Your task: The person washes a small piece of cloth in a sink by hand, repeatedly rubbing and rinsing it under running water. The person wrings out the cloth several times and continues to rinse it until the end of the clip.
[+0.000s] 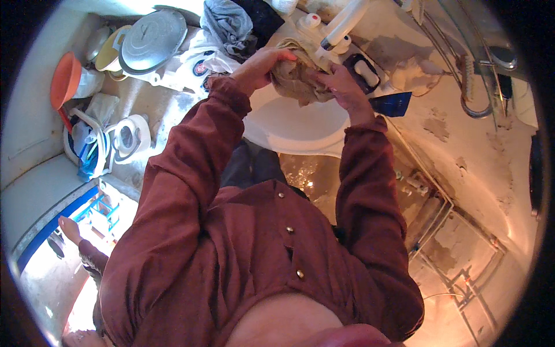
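Observation:
A bunched beige cloth [299, 80] is held up between both hands over a white washbasin [295, 126]. My left hand [260, 65] grips its left side, with the thumb lying over the folds. The fingers of my right hand [340, 84] pinch its right edge. Behind the cloth, a white faucet spout [344, 26] with a metal tip slants down towards it. Just beyond my right hand, a pale bar, perhaps soap, lies in a dark dish [362, 73]. The underside of the cloth is hidden.
Grey fabric [227, 28], a large lidded metal pot [151, 41] and an orange bowl [66, 80] stand at the back left. A dark blue object [391, 104] juts from the basin's right side. Pipes [433, 230] run along the right wall. Another person's hand [69, 229] shows at lower left.

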Tool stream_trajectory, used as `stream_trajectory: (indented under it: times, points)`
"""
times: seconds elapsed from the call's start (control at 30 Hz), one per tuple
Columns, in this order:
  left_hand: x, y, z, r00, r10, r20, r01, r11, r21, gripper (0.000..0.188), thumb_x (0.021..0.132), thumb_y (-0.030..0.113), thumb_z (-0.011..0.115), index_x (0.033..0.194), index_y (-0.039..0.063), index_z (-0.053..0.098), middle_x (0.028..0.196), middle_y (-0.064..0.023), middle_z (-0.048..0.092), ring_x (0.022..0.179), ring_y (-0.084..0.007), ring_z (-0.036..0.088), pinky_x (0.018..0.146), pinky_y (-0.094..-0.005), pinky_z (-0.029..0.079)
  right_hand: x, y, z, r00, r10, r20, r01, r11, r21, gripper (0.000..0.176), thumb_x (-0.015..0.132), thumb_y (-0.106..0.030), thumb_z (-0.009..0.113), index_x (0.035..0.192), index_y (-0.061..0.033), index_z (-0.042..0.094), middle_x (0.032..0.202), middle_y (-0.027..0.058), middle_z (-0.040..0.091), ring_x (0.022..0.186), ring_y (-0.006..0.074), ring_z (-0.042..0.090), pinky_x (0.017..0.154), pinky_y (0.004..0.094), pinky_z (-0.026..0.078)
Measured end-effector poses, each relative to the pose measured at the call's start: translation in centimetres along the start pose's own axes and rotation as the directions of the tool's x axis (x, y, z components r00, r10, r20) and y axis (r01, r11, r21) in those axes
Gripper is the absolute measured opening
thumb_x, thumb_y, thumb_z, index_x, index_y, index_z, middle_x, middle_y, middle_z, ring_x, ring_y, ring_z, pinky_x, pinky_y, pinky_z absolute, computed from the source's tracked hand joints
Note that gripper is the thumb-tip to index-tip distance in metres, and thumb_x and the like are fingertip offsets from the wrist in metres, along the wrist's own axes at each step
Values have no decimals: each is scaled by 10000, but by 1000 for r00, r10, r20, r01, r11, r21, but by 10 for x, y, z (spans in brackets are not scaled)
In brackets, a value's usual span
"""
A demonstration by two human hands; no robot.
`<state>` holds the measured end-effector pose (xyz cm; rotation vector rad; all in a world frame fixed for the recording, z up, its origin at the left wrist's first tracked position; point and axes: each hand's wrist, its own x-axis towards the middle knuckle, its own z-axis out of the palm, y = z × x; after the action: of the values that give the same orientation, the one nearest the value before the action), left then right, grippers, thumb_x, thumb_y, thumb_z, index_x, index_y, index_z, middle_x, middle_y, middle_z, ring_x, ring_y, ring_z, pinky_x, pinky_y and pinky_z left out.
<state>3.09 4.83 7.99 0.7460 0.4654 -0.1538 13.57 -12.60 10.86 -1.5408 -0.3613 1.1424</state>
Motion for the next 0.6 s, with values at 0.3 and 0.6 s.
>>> stream_trajectory:
  times: [0.3, 0.6]
  points:
    - [0, -5, -2, 994, 105, 16, -106, 981, 160, 293, 821, 121, 569, 1071, -32, 556, 1003, -99, 623, 850, -197, 630, 758, -321, 526, 10, 19, -13, 985, 85, -151, -6, 887, 462, 300, 835, -128, 566, 1107, -3, 535, 1046, 78, 605, 923, 192, 604, 801, 335, 503]
    - [12, -1, 1, 982, 136, -127, -141, 989, -32, 240, 821, 86, 576, 1025, -39, 596, 968, -96, 636, 832, -180, 623, 745, -292, 504, 11, 14, 2, 1000, -23, -14, 25, 982, 189, 323, 819, -145, 603, 1101, 1, 547, 1016, 93, 623, 898, 191, 620, 798, 327, 506]
